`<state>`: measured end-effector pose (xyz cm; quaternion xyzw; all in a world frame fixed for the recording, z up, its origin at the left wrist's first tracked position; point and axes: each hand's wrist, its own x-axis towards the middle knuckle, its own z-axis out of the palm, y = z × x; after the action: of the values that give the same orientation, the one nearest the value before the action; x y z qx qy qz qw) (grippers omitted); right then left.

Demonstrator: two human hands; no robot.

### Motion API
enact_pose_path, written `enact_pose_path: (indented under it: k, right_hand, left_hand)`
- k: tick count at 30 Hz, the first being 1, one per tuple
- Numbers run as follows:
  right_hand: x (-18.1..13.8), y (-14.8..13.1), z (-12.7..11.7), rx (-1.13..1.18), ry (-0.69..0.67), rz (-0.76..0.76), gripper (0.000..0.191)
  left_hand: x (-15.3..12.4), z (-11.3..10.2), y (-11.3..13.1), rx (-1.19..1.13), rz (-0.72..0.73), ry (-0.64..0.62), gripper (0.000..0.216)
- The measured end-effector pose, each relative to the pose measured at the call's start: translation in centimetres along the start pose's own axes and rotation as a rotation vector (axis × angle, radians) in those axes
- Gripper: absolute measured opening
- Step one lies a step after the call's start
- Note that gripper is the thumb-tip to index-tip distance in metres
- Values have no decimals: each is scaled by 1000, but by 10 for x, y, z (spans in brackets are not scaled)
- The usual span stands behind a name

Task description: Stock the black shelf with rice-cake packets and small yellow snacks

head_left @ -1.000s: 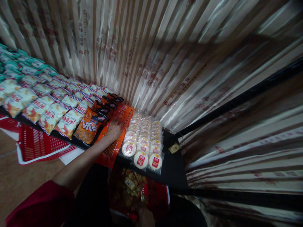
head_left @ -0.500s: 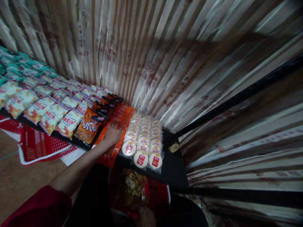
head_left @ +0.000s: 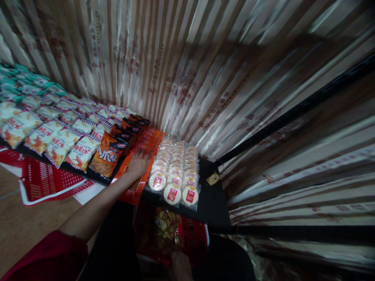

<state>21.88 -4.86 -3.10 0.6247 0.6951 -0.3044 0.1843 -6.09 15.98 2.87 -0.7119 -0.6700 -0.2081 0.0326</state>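
My left hand lies flat, fingers spread, on a row of orange snack packs on a dark shelf. Right of it stand rows of round white rice cakes in clear wrap. Left of it sits a dark orange snack bag. My right hand is at the bottom edge, closed on the rim of a red basket filled with yellow packets. Its fingers are mostly hidden.
White snack bags with red and blue trim and teal packs fill the shelf to the left. A second red basket lies on the wooden floor below. Striped cream curtain hangs behind. A small yellow tag lies on the shelf.
My left hand has slid slightly back toward me along the orange packs. The view has shifted a little. The right hand stays at the basket.
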Motion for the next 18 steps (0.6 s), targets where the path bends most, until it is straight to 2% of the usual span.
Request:
enact_pose_path:
  k: [5,13,18]
  right_hand:
    - [3,2,4,-95,0,33,37]
    - [9,12,15,-146,30,30,34]
    - [10,17,19,-168,10,18,34]
  left_hand:
    - [-5,-9,-1,-19,24,-1,40]
    - [-24,-22,9,48,41,-157,42]
    - [-26,-26,14,54,28,-188,42]
